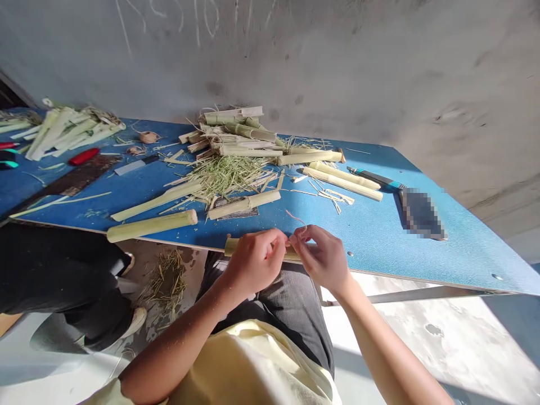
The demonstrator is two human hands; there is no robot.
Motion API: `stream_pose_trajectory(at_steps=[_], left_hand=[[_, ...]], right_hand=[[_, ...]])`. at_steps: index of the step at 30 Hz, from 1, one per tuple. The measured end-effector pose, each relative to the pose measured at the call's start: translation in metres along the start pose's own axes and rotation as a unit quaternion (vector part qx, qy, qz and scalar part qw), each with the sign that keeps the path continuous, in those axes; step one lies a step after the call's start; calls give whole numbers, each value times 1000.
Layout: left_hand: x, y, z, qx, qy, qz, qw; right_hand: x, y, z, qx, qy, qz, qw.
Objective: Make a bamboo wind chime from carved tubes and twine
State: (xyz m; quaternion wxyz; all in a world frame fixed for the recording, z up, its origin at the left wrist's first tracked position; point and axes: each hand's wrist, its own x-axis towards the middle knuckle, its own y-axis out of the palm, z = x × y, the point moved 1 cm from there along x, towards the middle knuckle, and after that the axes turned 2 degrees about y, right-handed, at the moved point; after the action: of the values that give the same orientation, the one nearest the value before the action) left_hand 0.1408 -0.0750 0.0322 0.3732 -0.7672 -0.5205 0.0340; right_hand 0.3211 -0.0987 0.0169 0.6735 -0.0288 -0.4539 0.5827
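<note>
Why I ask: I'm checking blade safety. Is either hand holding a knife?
No, the left hand and right hand are at a pale green stalk, while the blue-handled knife lies apart on the table.

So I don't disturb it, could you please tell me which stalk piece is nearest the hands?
The green piece at the table's front edge, under the left hand and right hand; others lie farther back.

we record a pale yellow short-sleeved shirt (248, 365) of soft, loose cloth on the torso, its sleeve hem (139, 394) visible at the lower edge of the view. we record dark grey trousers (291, 320) below it. the forearms (181, 343), left hand (255, 261) and right hand (323, 259) are bare.
</note>
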Motion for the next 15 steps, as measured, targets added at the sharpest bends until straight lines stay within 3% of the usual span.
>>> stream_pose_trajectory(at_steps=[7,15], left_hand=[[5,-8,-3,1,-38,3,999],[5,-7,-3,8,-42,-4,999]], right_hand=[[7,-3,3,-57,24,107,992],[1,-2,15,-43,79,100,991]])
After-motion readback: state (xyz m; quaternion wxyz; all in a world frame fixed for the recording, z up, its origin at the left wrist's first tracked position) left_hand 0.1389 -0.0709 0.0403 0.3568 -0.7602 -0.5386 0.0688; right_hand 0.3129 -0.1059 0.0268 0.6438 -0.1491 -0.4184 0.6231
